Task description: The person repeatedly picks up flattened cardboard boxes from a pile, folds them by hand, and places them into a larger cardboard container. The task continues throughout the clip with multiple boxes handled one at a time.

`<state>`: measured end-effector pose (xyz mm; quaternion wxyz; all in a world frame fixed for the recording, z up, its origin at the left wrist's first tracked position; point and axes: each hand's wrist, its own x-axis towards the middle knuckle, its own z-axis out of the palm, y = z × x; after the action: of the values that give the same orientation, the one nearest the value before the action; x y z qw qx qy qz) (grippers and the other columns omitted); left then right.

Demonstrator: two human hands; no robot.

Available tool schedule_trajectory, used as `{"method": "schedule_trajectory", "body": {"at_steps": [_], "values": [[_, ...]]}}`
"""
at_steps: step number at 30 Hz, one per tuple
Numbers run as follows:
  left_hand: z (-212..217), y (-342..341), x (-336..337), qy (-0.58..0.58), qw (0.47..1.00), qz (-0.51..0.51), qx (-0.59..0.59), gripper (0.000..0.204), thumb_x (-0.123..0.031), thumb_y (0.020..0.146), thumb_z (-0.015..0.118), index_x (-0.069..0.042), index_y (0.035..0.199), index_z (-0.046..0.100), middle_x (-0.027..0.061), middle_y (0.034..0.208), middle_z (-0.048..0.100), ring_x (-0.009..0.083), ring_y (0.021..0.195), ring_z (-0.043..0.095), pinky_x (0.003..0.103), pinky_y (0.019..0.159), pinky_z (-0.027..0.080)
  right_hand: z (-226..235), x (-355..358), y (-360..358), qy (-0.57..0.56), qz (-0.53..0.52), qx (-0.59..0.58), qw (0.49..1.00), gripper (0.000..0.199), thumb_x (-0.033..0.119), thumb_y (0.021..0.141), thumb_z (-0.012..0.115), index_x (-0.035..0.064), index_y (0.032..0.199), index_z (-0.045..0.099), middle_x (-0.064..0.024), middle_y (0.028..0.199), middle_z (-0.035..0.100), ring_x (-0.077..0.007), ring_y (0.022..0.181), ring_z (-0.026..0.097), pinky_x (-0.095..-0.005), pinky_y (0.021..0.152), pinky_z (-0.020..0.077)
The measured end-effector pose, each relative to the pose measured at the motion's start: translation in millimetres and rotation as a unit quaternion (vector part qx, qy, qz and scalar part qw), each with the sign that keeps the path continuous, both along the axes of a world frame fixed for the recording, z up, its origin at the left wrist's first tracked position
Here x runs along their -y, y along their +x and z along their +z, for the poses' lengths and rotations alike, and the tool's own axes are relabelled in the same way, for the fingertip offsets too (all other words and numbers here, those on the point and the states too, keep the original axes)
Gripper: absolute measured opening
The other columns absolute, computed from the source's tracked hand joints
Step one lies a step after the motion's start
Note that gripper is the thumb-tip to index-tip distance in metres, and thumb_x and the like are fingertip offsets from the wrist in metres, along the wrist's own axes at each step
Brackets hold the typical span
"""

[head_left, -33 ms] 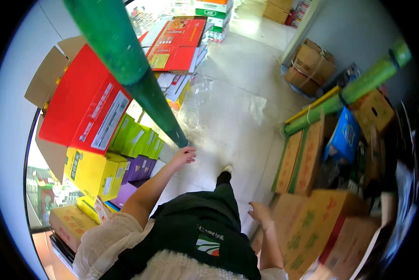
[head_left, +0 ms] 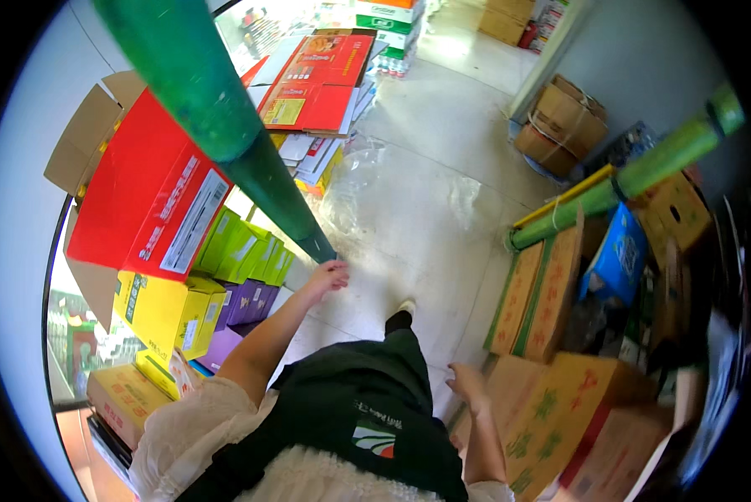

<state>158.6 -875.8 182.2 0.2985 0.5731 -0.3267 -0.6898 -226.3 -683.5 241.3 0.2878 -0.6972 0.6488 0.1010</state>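
Note:
A long, thick green roll (head_left: 225, 142) slants from the upper left, close to my head, down to its dark lower end. My left hand (head_left: 329, 276) is stretched out at that lower end with its fingers curled against it. My right hand (head_left: 467, 385) hangs at my side with loose fingers and holds nothing. It is just beside a brown cardboard box with green print (head_left: 559, 402). I wear a dark apron (head_left: 350, 402) over a white top, and one shoe (head_left: 404, 308) shows on the pale floor.
On the left lie a red carton (head_left: 141, 201), yellow boxes (head_left: 166, 309), and green (head_left: 241, 247) and purple packs. Flattened red cartons (head_left: 317, 84) lie ahead. Other green rolls (head_left: 643, 180) rest across stacked boxes on the right. Clear plastic wrap (head_left: 367, 176) lies on the floor.

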Motion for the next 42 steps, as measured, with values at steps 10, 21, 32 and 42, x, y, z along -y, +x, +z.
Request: {"method": "schedule_trajectory", "body": {"at_steps": [10,21,32,42], "values": [[14,17,200,0.019,0.901,0.407,-0.148,0.037,-0.019,0.083,0.055,-0.006,0.115,0.043,0.0134,0.100,0.053,0.0290,0.083,0.058,0.035,0.068,0.049,64,296,-19,-0.021,0.157,-0.028,0.987,0.037,0.022,0.076,0.063,0.0123,0.110,0.054,-0.0118,0.095,0.060,-0.0306,0.087,0.059,-0.0418,0.074,0.0464],[-94,132,382,0.026,0.746,0.644,-0.166,0.034,-0.030,0.077,0.065,-0.010,0.102,0.055,0.0065,0.095,0.059,0.0234,0.075,0.057,0.038,0.061,0.047,76,569,54,0.011,0.254,-0.024,0.967,0.039,0.022,0.077,0.061,0.0112,0.113,0.053,-0.0138,0.103,0.058,-0.0315,0.094,0.056,-0.0413,0.081,0.0447],[-74,161,413,-0.019,0.738,0.675,-0.017,0.051,-0.017,0.069,0.076,0.004,0.109,0.052,0.0119,0.103,0.059,0.0219,0.091,0.058,0.035,0.079,0.048,103,813,133,-0.003,0.340,0.025,0.940,0.039,0.020,0.075,0.062,0.0111,0.112,0.053,-0.0153,0.103,0.057,-0.0321,0.094,0.056,-0.0408,0.080,0.0454],[75,155,425,-0.008,0.701,0.708,0.088,0.043,-0.017,0.075,0.070,0.002,0.107,0.050,0.0118,0.097,0.060,0.0163,0.086,0.058,0.030,0.073,0.049,70,1001,336,-0.104,0.624,0.157,0.758,0.056,0.020,0.071,0.065,0.0186,0.124,0.046,-0.0122,0.125,0.044,-0.0288,0.117,0.041,-0.0433,0.093,0.0367]]}}
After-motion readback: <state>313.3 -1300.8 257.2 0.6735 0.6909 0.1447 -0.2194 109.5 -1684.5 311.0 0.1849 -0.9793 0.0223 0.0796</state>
